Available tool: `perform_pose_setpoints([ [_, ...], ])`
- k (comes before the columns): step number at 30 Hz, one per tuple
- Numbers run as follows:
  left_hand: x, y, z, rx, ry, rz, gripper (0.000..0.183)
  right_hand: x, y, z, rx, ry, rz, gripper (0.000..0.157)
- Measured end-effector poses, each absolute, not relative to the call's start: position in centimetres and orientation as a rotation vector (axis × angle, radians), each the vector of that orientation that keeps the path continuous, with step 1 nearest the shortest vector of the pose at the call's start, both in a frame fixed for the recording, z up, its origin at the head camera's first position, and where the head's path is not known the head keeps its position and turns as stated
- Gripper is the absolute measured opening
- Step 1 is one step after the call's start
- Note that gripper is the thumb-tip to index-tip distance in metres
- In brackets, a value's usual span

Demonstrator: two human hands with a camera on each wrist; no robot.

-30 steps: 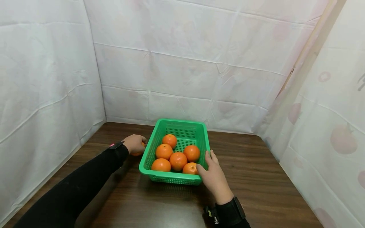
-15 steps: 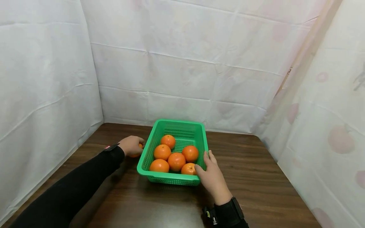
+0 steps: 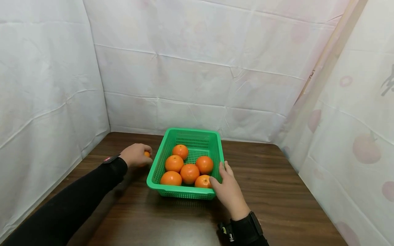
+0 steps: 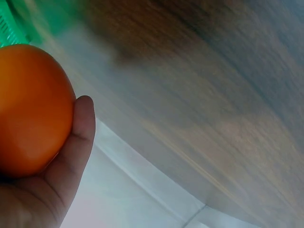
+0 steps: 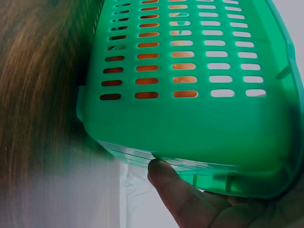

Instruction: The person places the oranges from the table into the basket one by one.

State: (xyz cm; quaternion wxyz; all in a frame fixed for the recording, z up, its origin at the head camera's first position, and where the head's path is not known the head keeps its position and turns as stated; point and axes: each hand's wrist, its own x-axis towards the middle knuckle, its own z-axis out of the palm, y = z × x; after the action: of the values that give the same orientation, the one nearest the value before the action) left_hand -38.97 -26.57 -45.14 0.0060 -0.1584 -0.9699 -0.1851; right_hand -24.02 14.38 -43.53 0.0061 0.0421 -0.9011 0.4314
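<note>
A green slotted plastic basket (image 3: 187,195) stands on the table with several oranges (image 3: 189,173) in it. Just left of it, my left hand (image 3: 134,155) holds another orange (image 4: 33,114), mostly covered by the hand in the head view. The left wrist view shows one digit lying along that orange's side. My right hand (image 3: 231,196) grips the basket's near right side, its thumb over the rim by the nearest orange and its fingers along the outside. In the right wrist view one fingertip (image 5: 164,171) touches the basket's outer wall.
The dark wood-grain table (image 3: 277,198) extends to both sides of the basket and in front of it. White cloth sheets (image 3: 191,68) hang close behind and at the left and right, the right one printed with fruit.
My left hand has shifted a little left with its orange, widening the gap to the basket. The right hand keeps its place on the basket. The head view has shifted slightly.
</note>
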Motion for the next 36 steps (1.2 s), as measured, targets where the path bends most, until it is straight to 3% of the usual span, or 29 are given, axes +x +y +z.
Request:
perform_pose_setpoints([
  [36,-38.0,-26.6,-43.2,-0.419,-2.789,-0.719,0.027,-25.5,14.7,-44.6,0.185,-2.776,1.412,0.075],
])
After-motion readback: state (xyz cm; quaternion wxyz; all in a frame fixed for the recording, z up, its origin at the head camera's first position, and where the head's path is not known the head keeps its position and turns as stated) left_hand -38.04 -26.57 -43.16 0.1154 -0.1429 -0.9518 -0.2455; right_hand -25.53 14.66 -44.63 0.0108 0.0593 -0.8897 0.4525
